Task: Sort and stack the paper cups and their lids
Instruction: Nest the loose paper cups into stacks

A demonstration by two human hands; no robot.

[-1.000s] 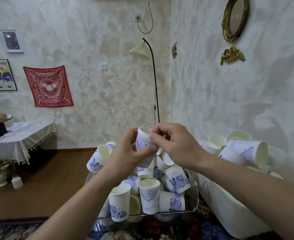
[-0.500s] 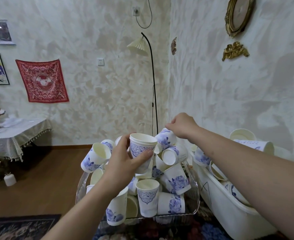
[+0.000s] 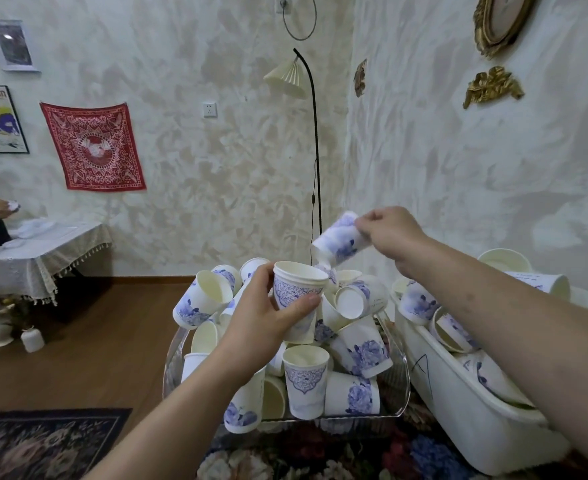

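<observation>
Cream walls are standing behind a clear tray [image 3: 394, 393] piled with paper cups
Left hand [image 3: 261, 320] is holding a stack [image 3: 297, 299] upright above the pile, fingers wrapped round its side, while the right hand [image 3: 389, 233] is pinching a tipped cup [image 3: 339, 242] near its bottom end, just above the stack; more cups are lying in the white tub [image 3: 459, 407] beside the tray. These cups are looking very light and easy to squash, so gentle fingers on the sides are probably working best

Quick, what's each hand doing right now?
Left hand: holding an upright cup stack.
Right hand: holding a tilted flowered cup above the pile.
</observation>
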